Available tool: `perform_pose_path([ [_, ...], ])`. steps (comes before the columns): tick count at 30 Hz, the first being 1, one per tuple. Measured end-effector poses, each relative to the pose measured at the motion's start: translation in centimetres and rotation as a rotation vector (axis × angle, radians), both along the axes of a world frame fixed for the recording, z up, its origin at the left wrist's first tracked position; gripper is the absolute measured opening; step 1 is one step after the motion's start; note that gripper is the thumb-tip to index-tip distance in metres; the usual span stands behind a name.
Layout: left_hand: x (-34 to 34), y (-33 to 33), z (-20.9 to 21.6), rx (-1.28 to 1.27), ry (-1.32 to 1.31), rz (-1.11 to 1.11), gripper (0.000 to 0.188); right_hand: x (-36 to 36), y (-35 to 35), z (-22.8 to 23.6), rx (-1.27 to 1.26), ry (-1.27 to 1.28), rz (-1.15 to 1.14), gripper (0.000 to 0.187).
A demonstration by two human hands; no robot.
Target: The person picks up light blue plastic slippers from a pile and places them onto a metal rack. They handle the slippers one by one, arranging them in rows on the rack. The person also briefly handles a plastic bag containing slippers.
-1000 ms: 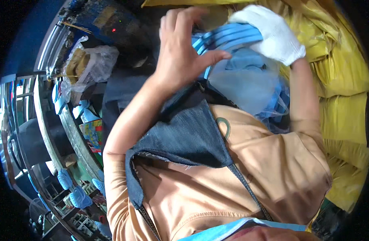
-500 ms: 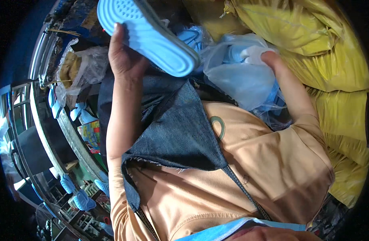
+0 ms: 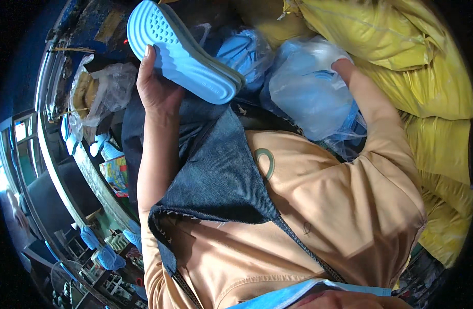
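Two hands stand well apart in front of the seated person. On one side, the left hand (image 3: 161,85) is bare and closed on the edge of a light-blue sole (image 3: 195,67), with the thumb flat on its ridged, dotted face and the other fingers hidden underneath. That sole is held tilted above the lap, its far end up near the top edge of the view, and a greenish layer shows just beneath it along one side. On the other side, the right hand (image 3: 326,55), in a white glove, reaches to the upper part of a clear plastic bag (image 3: 306,100) with blue things inside; plastic and glare blur the fingers, so I cannot tell whether they grip anything. Between the hands sits another clear bag (image 3: 242,54) of blue pieces. Yellow sacks (image 3: 437,92) are stacked beside the right arm. A frayed denim apron (image 3: 223,175) covers part of the tan shirt (image 3: 349,211). Off to the person's left, more blue soles (image 3: 108,257) hang or rest near pale curved rails (image 3: 56,170).
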State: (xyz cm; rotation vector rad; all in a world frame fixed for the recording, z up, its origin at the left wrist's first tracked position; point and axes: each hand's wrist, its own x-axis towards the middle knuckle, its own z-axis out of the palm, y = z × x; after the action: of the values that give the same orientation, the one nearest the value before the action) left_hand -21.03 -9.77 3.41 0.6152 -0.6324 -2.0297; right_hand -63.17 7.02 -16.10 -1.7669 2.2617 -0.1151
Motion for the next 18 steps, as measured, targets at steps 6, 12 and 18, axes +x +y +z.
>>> perform_pose_path([
  [6, -0.4, 0.0, 0.3, 0.001, -0.013, -0.014, 0.041, -2.8, -1.0, -0.9, 0.122, -0.094, -0.019, 0.044],
  [12, 0.0, -0.2, 1.2, -0.026, -0.071, 0.04, 0.04, 1.6, 0.0, 6.9, 0.189, -0.033, 0.147, 0.048],
  [18, -0.6, 0.5, 2.1, -0.03, -0.008, 0.013, 0.039, 2.6, 2.6, 13.3, 0.172, -0.071, 0.284, 0.054],
])
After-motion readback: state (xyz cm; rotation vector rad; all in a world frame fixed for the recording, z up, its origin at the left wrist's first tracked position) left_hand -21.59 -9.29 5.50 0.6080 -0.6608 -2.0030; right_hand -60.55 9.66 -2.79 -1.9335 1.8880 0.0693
